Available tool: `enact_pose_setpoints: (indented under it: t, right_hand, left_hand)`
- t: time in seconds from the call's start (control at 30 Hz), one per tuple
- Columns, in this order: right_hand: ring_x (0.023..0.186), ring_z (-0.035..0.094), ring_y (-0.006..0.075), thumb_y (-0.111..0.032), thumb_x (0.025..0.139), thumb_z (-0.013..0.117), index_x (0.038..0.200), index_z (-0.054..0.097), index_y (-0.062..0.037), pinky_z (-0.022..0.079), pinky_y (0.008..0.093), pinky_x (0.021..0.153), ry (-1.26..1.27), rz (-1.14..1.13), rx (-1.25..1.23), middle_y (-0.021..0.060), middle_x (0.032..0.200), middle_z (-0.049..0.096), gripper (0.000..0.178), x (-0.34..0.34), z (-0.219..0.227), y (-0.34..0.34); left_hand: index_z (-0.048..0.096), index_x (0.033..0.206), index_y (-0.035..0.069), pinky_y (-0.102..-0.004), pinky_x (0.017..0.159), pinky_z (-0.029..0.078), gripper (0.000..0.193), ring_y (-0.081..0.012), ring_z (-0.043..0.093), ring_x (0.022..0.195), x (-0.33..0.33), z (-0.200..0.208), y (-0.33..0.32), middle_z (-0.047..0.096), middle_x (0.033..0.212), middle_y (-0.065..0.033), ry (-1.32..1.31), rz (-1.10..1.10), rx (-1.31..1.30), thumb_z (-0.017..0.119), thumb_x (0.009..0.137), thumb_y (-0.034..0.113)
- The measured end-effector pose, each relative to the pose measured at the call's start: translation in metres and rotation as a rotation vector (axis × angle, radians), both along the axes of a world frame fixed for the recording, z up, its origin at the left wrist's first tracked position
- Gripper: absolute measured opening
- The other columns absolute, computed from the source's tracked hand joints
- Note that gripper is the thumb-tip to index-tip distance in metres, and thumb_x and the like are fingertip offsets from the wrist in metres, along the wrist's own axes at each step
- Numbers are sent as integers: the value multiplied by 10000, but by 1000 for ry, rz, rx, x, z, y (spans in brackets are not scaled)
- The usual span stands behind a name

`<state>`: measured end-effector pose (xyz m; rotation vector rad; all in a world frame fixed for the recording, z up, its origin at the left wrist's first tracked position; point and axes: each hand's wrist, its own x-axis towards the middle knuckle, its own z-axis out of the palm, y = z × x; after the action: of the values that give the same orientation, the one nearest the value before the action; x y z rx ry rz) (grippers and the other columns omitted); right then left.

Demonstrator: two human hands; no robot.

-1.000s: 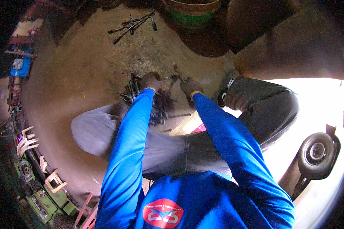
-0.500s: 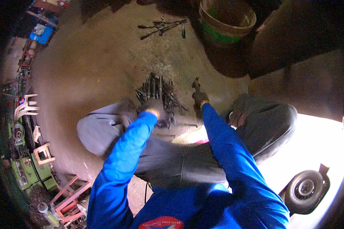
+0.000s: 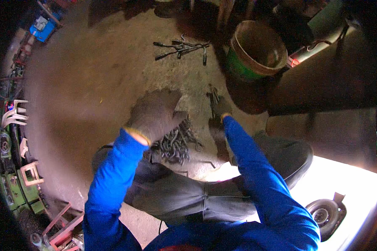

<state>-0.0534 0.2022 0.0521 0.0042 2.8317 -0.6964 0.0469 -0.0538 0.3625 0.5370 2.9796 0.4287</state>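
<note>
My left hand, in a dark grey glove with a yellowish cuff, is raised over the left side of a heap of short dark metal rods. Its fingers look spread with nothing visible in them, though motion blurs them; it hides part of the heap. To the right, my right hand, gloved alike, closes round a few dark metal rods whose ends stick out beyond the fingers. Farther off on the floor lies a loose group of bent rods with thick black ends.
A green bucket with a brownish rim stands at the far right. One thin bent rod lies near my legs. Machines, white plastic chairs and a red metal frame line the left. A wheel rests at the lower right.
My left hand has lifted off the heap and moved up and left, its fingers spreading. My right hand still grips rods. The view has shifted, showing more of the bucket.
</note>
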Motion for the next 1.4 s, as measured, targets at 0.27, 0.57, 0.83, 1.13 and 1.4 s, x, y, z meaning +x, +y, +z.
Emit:
enact_pose_setpoints:
  t: [0.27, 0.57, 0.83, 1.13, 1.4]
  right_hand:
    - [1139, 559, 377, -368, 852, 562, 1312, 540, -106, 447, 464, 952, 45, 123, 106, 188, 1288, 563, 530, -249, -28, -64]
    - [1250, 485, 334, -87, 951, 409, 1472, 267, -277, 430, 443, 1020, -20, 212, 240, 135, 1439, 420, 572, -155, -80, -64]
    - [992, 602, 442, -179, 819, 606, 1433, 323, -170, 485, 513, 833, -200, 40, 163, 245, 1185, 587, 676, -26, -97, 3]
    - [935, 626, 413, -258, 817, 637, 1350, 452, -227, 499, 504, 777, -363, 68, 140, 212, 1010, 657, 566, 144, -59, 45]
    - [995, 627, 404, -713, 824, 335, 1196, 606, -142, 472, 515, 867, -392, 131, 29, 215, 1071, 657, 733, 161, -61, 74]
  left_hand:
    - [591, 1098, 68, -486, 707, 492, 381, -346, 608, 876, 1, -36, -10, 625, 968, -169, -70, 31, 67, 622, 798, 302]
    - [585, 1199, 70, -446, 873, 470, 455, -344, 591, 1008, 12, -45, -2, 622, 1083, -154, 32, 45, -91, 610, 797, 280]
    - [609, 1122, 51, -481, 801, 508, 452, -396, 622, 929, -18, -54, 12, 643, 1007, -205, -56, -84, 31, 608, 828, 393]
    - [652, 1075, 86, -491, 848, 506, 322, -372, 630, 998, -78, -138, 64, 649, 1090, -185, -259, -239, -325, 585, 824, 276]
    - [677, 1066, 128, -469, 848, 526, 270, -355, 633, 1006, -144, -368, 125, 652, 1095, -151, -48, -435, -217, 606, 816, 200]
